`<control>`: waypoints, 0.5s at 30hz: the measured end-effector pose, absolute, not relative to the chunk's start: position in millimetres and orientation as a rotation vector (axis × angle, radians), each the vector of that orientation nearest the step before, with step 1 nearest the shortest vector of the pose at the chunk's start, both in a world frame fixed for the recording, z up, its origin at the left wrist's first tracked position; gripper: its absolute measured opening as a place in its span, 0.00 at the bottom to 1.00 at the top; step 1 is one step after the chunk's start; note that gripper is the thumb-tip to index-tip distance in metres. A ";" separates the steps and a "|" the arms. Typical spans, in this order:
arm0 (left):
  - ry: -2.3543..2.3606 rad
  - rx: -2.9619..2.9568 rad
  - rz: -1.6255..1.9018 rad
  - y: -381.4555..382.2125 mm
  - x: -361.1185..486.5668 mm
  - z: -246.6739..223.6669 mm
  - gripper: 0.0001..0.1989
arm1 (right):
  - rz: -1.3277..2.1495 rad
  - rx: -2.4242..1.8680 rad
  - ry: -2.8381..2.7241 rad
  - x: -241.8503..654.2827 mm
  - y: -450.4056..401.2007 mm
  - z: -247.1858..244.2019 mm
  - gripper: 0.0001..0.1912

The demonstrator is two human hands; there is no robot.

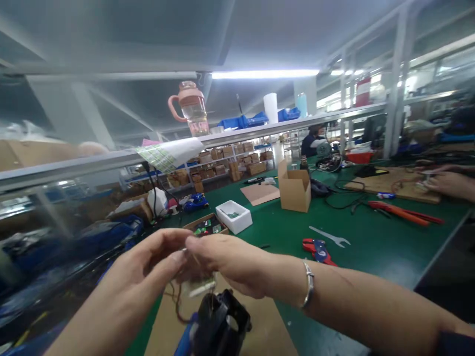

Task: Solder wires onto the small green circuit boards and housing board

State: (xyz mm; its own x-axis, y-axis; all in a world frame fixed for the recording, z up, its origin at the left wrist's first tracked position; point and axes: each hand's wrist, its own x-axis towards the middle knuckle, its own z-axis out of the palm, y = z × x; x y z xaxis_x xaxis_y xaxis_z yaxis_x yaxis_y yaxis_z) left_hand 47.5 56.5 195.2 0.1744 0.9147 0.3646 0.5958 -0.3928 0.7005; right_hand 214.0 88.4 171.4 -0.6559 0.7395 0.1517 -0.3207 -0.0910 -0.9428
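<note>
Above a sheet of brown cardboard (pixel 267 326), my left hand (pixel 148 267) and my right hand (pixel 226 259) meet at their fingertips. The fingers of both are closed around a small blurred part (pixel 200 287) with thin wires, too smeared to name. A dark wire (pixel 178 309) hangs down from it on the left. Just below the hands is a black plastic housing (pixel 222 321) with a round opening and a blue piece at its left. A silver bracelet is on my right wrist.
A white foam box (pixel 233 216) and a tray of green boards (pixel 208 226) lie beyond my hands. To the right are red-blue pliers (pixel 319 250), a wrench (pixel 330 237), an open carton (pixel 295 190) and red cutters (pixel 404 212). Another person's hand (pixel 451 184) works at far right.
</note>
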 end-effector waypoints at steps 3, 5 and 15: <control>1.431 2.745 1.199 50.1 84.3 192.7 0.15 | 1.782 -0.475 -1.232 237.1 77.2 184.3 0.13; 1.320 3.170 1.281 48.6 107.1 188.6 0.15 | 1.777 -0.496 -1.169 255.5 70.2 193.4 0.12; 0.704 3.298 1.493 39.1 128.1 106.7 0.12 | 1.009 -1.247 -1.368 405.2 130.8 233.2 0.13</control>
